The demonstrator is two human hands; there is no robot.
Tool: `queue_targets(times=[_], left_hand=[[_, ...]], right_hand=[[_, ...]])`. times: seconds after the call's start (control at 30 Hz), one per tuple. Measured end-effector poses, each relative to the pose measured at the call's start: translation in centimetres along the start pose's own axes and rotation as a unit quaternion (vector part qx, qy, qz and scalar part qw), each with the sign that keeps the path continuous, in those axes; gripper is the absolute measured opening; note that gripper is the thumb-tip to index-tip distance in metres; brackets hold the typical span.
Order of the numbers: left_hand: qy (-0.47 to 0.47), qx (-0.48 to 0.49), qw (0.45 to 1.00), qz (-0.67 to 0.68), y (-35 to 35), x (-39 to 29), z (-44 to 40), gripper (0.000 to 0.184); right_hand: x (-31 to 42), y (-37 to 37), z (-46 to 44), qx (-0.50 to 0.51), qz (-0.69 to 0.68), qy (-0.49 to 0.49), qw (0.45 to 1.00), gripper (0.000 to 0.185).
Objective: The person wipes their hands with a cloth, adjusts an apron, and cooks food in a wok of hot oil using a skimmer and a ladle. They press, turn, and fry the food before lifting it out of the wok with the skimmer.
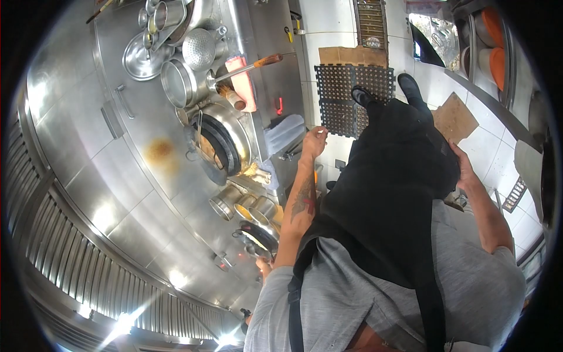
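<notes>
My left hand (315,142) is raised beside the counter's edge, fingers curled together, with a small pale spot at the fingertips too small to name. My right hand (463,167) rests against the side of the black apron (381,176), its fingers lying along the cloth and partly hidden. Left of my left hand, a large round metal pan (239,138) stands on the stove with dark pans at it. A pink cloth (241,85) hangs at the counter's edge, under a wooden-handled tool (267,60).
A co-worker's hand (264,266) is at a dark pan (258,236) below several small pots (226,202). Metal pots and a perforated skimmer (199,49) stand higher up. On the tiled floor lie a black mat (337,91) and cardboard (454,119). Shelves (510,97) are at the right.
</notes>
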State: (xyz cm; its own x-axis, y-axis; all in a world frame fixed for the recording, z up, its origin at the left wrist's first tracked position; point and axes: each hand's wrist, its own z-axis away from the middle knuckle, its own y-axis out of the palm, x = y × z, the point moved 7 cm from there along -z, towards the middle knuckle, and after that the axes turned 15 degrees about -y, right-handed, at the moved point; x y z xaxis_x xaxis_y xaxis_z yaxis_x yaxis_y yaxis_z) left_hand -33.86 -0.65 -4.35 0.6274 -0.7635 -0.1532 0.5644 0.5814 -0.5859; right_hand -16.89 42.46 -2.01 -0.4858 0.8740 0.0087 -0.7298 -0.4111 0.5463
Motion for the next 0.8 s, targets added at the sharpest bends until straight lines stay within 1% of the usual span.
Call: queue_targets(times=[0.2, 0.27, 0.33, 0.37, 0.4, 0.43, 0.47, 0.5, 0.53, 0.57, 0.6, 0.63, 0.67, 0.7, 0.73, 0.77, 0.8], left_hand=[[0.003, -0.005, 1.0, 0.018, 0.6, 0.4, -0.4, 0.031], [0.009, -0.014, 1.0, 0.021, 0.6, 0.9, -0.6, 0.031], [0.021, -0.01, 0.999, 0.034, 0.9, 1.9, -1.1, 0.029], [0.03, -0.003, 0.997, 0.067, 1.1, 1.9, -1.1, 0.027], [0.022, 0.002, 0.999, 0.044, 1.0, 1.4, -0.6, 0.026], [0.074, -0.03, 0.996, -0.024, 1.5, 1.7, -1.5, 0.027], [0.036, -0.022, 0.999, -0.01, 2.5, 2.7, -2.6, 0.028], [0.085, -0.05, 0.994, -0.046, 3.0, 2.2, -2.7, 0.026], [0.114, -0.11, 0.985, -0.066, 2.5, 0.6, -0.7, 0.025], [0.088, -0.087, 0.985, -0.12, 2.2, -0.8, 0.8, 0.026], [0.139, -0.101, 0.977, -0.124, 2.5, -1.5, 1.5, 0.026], [0.104, -0.081, 0.985, -0.116, 3.0, -1.5, 1.5, 0.025], [0.077, -0.063, 0.988, -0.115, 2.9, -2.3, 1.2, 0.024], [0.083, -0.054, 0.984, -0.15, 4.7, -1.2, -3.2, 0.024], [0.112, -0.039, 0.98, -0.157, 5.8, -1.4, -5.8, 0.024], [0.141, -0.025, 0.976, -0.163, 6.8, -1.6, -8.2, 0.025], [0.195, -0.014, 0.969, -0.148, 5.5, -2.7, -8.5, 0.025]], right_hand=[[0.1, -0.6, -0.2, 0.001, 0.009, -0.006, 1.0, 0.047], [0.1, -0.2, 0.0, 0.038, 0.016, 0.001, 0.999, 0.051], [0.6, -1.0, -0.7, 0.05, 0.034, -0.011, 0.998, 0.054], [1.2, -1.3, -1.3, 0.054, 0.044, -0.021, 0.997, 0.057], [2.2, -0.5, -1.8, 0.117, 0.102, -0.03, 0.987, 0.063], [2.5, -2.0, -3.8, 0.152, 0.181, -0.031, 0.971, 0.061], [2.0, -5.2, -7.1, 0.184, 0.269, -0.03, 0.945, 0.06], [2.5, -8.6, -11.1, 0.212, 0.361, -0.026, 0.908, 0.059], [3.3, -13.2, -15.9, 0.245, 0.436, -0.015, 0.866, 0.058], [4.7, -15.8, -20.2, 0.271, 0.5, -0.002, 0.822, 0.057], [6.3, -17.7, -24.7, 0.305, 0.542, 0.009, 0.783, 0.055], [8.5, -13.7, -26.2, 0.299, 0.626, -0.038, 0.719, 0.049], [10.7, -9.4, -27.6, 0.282, 0.705, -0.078, 0.645, 0.042], [11.7, -4.3, -28.4, 0.229, 0.806, -0.176, 0.517, 0.029], [12.6, 0.2, -27.7, 0.16, 0.874, -0.268, 0.372, 0.017], [12.6, 4.9, -26.4, 0.135, 0.797, -0.249, 0.533, 0.017], [11.9, 9.3, -24.8, 0.113, 0.69, -0.221, 0.68, 0.017]])
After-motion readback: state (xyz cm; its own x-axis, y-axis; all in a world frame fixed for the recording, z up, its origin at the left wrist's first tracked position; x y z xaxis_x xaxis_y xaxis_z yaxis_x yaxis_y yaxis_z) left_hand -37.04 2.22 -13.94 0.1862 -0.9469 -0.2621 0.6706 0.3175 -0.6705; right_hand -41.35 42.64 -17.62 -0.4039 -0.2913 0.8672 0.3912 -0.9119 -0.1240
